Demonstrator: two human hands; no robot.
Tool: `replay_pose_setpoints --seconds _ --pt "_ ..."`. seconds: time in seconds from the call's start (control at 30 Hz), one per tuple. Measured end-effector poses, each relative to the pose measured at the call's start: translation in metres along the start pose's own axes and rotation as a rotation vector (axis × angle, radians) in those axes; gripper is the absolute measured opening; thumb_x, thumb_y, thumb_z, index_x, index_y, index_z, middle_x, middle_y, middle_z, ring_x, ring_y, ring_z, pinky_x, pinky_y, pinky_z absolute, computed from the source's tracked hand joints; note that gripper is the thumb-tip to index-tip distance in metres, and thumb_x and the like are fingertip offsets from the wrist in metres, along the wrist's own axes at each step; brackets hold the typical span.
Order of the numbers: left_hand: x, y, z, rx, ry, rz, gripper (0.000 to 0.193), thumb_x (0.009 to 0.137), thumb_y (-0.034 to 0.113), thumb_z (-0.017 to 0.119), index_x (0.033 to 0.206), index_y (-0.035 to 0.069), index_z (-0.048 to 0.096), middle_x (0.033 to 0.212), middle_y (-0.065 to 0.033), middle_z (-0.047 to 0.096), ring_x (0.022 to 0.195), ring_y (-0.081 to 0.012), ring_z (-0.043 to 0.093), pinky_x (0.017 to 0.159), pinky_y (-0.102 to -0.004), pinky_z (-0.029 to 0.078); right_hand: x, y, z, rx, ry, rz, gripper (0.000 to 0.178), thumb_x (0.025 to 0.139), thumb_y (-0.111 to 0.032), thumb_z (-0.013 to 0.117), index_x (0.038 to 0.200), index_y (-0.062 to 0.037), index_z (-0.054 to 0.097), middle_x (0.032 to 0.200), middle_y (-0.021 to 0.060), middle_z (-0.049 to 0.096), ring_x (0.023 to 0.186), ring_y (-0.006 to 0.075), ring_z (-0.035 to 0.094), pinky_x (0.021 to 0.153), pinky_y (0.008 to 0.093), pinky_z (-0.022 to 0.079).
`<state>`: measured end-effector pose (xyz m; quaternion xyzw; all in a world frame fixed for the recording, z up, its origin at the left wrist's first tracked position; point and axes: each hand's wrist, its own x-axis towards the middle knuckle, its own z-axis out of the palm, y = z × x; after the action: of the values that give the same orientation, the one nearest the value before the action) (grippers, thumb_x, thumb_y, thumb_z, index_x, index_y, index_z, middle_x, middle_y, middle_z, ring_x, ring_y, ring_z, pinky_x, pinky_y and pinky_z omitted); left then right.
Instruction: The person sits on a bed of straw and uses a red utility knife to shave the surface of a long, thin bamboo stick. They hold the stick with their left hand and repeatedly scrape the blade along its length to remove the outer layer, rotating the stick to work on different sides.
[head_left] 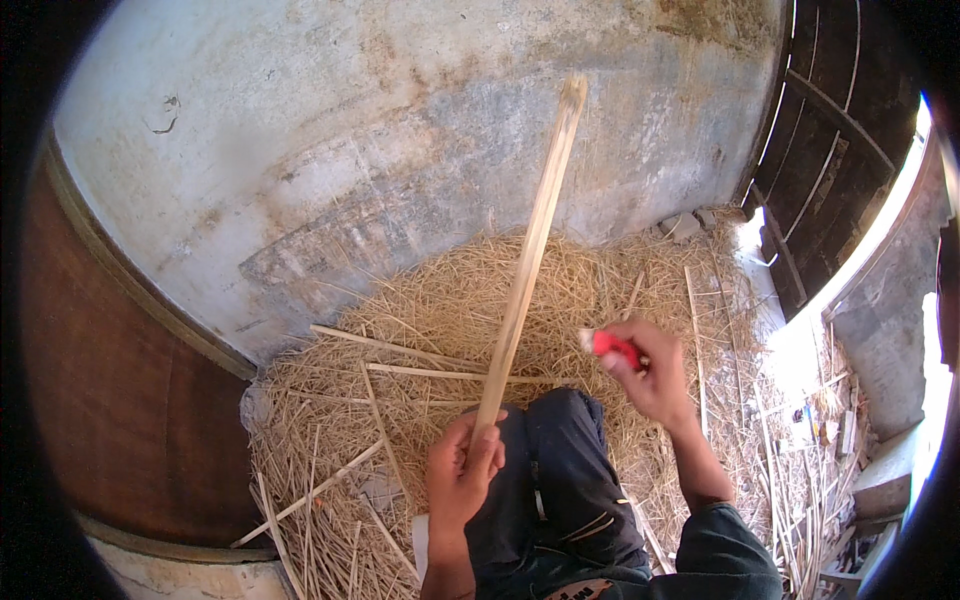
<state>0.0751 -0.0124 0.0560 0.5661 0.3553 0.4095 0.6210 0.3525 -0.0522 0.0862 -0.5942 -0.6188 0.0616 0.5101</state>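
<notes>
My left hand is closed round the lower end of a long, pale split-bamboo strip. The strip tilts up and slightly to the right, its far end in front of the wall. To the right, my right hand grips a small red-handled tool. Its pale tip points left and is smeared by motion, so its kind is unclear. The tool and the strip are apart. My dark-trousered legs are below, between the two hands.
Thin shavings cover the floor, with several loose strips lying left of my legs and more strips at the right. A stained wall rises ahead. A brown panel stands left, dark wooden boards at the upper right.
</notes>
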Motion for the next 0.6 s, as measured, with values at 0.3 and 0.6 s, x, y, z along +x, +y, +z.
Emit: replay_pose_setpoints --seconds 0.3,0.6 --pt "0.001 0.017 0.028 0.023 0.005 0.021 0.022 0.106 0.02 0.069 0.114 0.0 0.066 0.075 -0.0003 0.062 0.057 -0.0027 0.051 0.048 -0.0198 0.038 -0.016 -0.025 0.027 -0.031 -0.032 -0.256 0.034 0.08 -0.023 0.091 0.11 -0.0113 0.079 0.092 0.0051 0.074 0.073 0.022 0.074 0.061 0.0342 0.059" --pt "0.004 0.011 0.037 0.181 0.099 0.173 0.017 0.105 0.016 0.07 0.113 0.0 0.067 0.076 0.0003 0.063 0.061 -0.0031 0.054 0.052 -0.0208 0.041 -0.017 -0.036 0.033 -0.158 -0.031 -0.271 0.036 0.082 -0.024 0.089 0.116 -0.0164 0.081 0.081 -0.0007 0.069 0.064 0.0172 0.069 0.054 0.0325 0.056"
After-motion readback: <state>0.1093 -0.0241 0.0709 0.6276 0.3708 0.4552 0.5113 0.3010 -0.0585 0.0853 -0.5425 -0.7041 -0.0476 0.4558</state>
